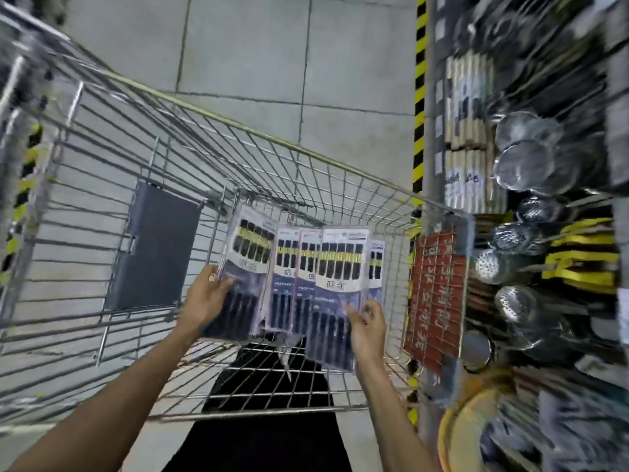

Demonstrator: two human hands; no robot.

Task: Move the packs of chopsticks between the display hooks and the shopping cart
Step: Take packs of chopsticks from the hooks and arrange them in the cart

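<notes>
Left hand (207, 296) clasps one clear plastic pack of black, gold-banded chopsticks (252, 247); right hand (367, 328) pinches a matching pack (340, 264).

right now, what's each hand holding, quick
Left hand: grips the leftmost chopstick pack.
Right hand: grips the front chopstick pack.
</notes>
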